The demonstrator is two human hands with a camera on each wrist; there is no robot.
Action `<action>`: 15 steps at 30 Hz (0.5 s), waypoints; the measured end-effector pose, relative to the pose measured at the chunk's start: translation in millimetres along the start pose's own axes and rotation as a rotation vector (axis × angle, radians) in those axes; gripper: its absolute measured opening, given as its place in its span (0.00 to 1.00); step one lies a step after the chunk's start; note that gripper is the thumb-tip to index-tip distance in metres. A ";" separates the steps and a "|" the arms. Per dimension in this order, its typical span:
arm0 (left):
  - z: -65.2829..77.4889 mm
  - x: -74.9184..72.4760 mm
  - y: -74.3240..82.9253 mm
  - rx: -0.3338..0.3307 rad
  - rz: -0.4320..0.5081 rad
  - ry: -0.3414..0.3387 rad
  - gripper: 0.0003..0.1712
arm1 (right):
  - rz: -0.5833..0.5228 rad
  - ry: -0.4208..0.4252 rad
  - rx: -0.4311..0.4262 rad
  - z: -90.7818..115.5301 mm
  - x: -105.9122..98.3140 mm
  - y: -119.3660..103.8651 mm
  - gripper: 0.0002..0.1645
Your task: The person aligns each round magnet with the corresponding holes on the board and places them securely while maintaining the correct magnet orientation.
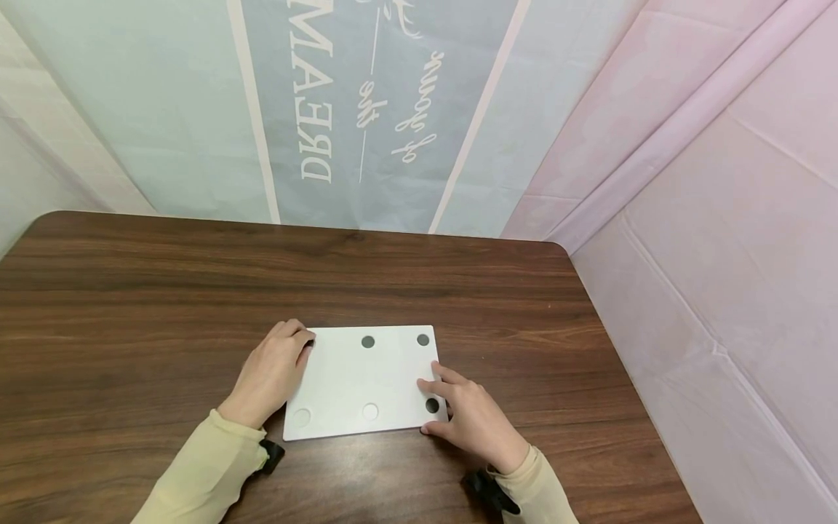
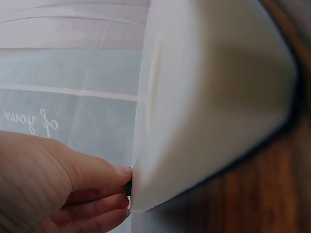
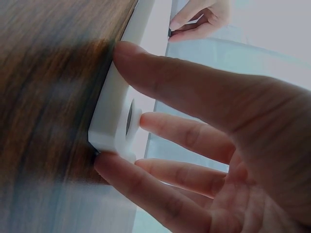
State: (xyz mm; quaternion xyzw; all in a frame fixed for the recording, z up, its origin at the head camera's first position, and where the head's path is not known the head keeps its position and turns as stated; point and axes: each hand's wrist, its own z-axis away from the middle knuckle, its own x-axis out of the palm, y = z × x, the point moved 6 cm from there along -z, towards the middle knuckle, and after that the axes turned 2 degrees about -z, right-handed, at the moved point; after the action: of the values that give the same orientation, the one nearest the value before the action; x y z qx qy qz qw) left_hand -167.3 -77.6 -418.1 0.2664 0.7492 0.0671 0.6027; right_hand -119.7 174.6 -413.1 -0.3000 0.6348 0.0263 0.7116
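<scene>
A white rectangular board (image 1: pixel 347 378) with round recesses lies on the brown wooden table. Dark round pieces show at its far middle, far right and near right; the near left and near middle recesses look white. At the far left corner my left hand (image 1: pixel 268 371) pinches a small dark disc (image 2: pixel 129 187) between thumb and fingers, mostly covered by them. My right hand (image 1: pixel 474 418) rests on the right end of the board, fingers spread and fairly straight. Its thumb (image 3: pixel 160 77) touches the near edge, and other fingertips lie around the near right recess (image 3: pixel 129 116).
The wooden table (image 1: pixel 164 291) reaches back to a printed blue-grey cloth (image 1: pixel 366 109) hanging behind it. To the right, a pale pink cloth (image 1: pixel 720 291) hangs along the table's side. Dark straps with devices sit at both wrists.
</scene>
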 end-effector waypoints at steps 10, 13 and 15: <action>-1.7 1.0 0.6 -0.002 0.014 -0.011 0.09 | 0.001 0.006 0.000 -0.4 -0.6 0.5 0.35; -1.8 1.0 0.1 -0.003 0.018 -0.012 0.09 | 0.002 0.007 0.002 -0.5 -0.8 0.4 0.35; -1.8 1.0 -0.1 -0.001 0.020 -0.009 0.09 | 0.002 0.007 0.001 -0.4 -0.9 0.2 0.35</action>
State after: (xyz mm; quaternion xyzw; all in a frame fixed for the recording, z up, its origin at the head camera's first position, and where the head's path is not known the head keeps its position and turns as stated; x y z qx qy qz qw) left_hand -169.1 -76.8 -418.5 0.2741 0.7438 0.0724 0.6052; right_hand -120.3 174.9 -412.4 -0.2991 0.6377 0.0259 0.7094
